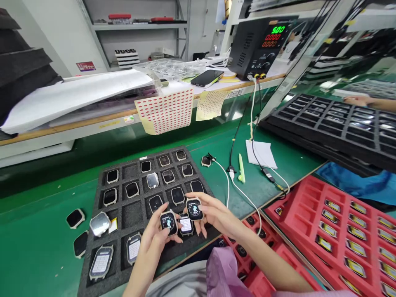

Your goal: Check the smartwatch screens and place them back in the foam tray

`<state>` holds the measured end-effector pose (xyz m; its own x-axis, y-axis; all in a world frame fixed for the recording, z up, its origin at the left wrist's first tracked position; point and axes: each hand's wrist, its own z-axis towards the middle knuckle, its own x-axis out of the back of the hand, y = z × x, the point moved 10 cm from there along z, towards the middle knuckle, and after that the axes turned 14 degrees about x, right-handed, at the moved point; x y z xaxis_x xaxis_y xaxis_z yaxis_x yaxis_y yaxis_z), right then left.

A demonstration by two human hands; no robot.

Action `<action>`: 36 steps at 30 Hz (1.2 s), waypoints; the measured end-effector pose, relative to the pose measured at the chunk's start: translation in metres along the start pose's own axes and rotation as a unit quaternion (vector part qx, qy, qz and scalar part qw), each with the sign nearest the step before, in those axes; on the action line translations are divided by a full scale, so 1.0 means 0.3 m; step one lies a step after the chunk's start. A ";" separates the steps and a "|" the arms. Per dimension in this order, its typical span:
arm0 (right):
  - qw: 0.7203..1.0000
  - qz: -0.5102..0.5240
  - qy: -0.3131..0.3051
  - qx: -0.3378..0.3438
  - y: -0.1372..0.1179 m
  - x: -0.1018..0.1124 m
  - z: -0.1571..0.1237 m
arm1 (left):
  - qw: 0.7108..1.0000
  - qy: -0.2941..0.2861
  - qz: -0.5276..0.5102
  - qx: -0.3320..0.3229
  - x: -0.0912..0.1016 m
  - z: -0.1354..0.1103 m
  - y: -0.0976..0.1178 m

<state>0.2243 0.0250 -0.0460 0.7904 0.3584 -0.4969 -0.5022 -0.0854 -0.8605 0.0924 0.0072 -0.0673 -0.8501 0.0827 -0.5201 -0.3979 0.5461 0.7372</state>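
My left hand [154, 233] grips a smartwatch case [168, 222] without straps, its lit screen showing a dial, the thumb on the glass. A similar lit watch case [194, 209] is held between the fingers of my right hand [213, 212]. Both hands are over the near right part of a dark foam tray [131, 215]. Between them, a watch case with a white lit screen [186, 225] is partly hidden by fingers. More watch cases fill many of the tray's pockets, some dark, some lit; a bright one [100, 224] lies across the left edge beside a small yellow-and-white piece [113, 225].
Two watch cases [75, 218] lie left of the tray. Right of it are another watch [206, 161] by a white cable, a green pen [241, 168] and paper [261, 154]. Red trays [337, 194] stand at right. A power supply [262, 47] sits on the shelf. Another person's hand [359, 100] shows far right.
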 end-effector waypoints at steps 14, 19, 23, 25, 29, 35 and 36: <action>0.999 -0.049 0.018 0.004 0.017 0.016 -0.013 | 0.998 -0.011 0.032 0.056 0.006 -0.007 -0.043; 0.997 -0.067 0.032 0.005 0.017 0.020 -0.019 | 0.998 -0.010 0.052 0.046 0.003 -0.008 -0.036; 0.994 -0.095 0.047 0.005 0.012 0.023 -0.018 | 0.997 -0.007 0.065 0.048 0.009 -0.009 -0.042; 0.994 -0.104 0.041 0.007 0.004 0.013 -0.017 | 0.996 -0.014 0.070 0.045 0.007 -0.010 -0.041; 0.993 -0.117 -0.002 -0.008 -0.010 -0.018 -0.027 | 0.997 -0.018 0.067 0.034 0.009 -0.016 -0.032; 0.897 -0.439 -0.051 0.023 -0.117 0.052 -0.044 | 0.998 -0.027 0.043 0.021 0.006 -0.018 -0.020; 0.857 -0.509 -0.071 0.043 -0.143 0.055 -0.042 | 0.999 -0.031 0.040 0.018 0.001 -0.021 -0.015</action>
<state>0.2633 0.0228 -0.0185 0.7863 0.3160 0.5309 0.3939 0.4056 -0.8248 0.0918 -0.0004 -0.0681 -0.8547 0.1782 -0.4875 -0.3168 0.5649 0.7619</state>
